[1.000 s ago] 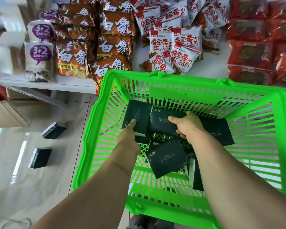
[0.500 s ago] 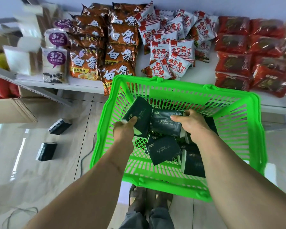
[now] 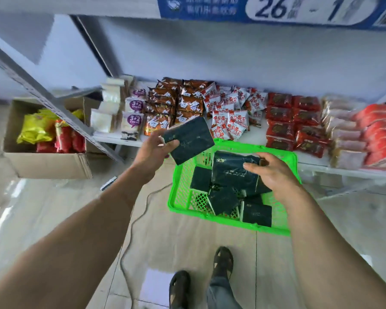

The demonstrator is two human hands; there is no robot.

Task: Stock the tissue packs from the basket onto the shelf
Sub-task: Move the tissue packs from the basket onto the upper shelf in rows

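A bright green plastic basket [image 3: 274, 229] stands on the floor in front of the low shelf [image 3: 257, 136]. Several dark green tissue packs [image 3: 224, 198] lie loose inside it. My left hand [image 3: 153, 150] grips one dark tissue pack [image 3: 191, 139] and holds it up above the basket's left rim, in front of the shelf's snack bags. My right hand [image 3: 273, 175] grips another dark tissue pack [image 3: 233, 173], lifted over the middle of the basket.
The low shelf carries brown noodle bags [image 3: 178, 105], white-red snack packs [image 3: 230, 112] and red packets [image 3: 293, 119]. A cardboard box [image 3: 47, 162] of snacks sits on the floor at left behind a slanted grey shelf post [image 3: 54, 101]. A cable [image 3: 129, 233] runs over the tiles by my feet.
Both hands have risen out of the basket, each with a tissue pack. My view has lifted and pulled back, so the basket looks smaller and the upper shelf sign shows.
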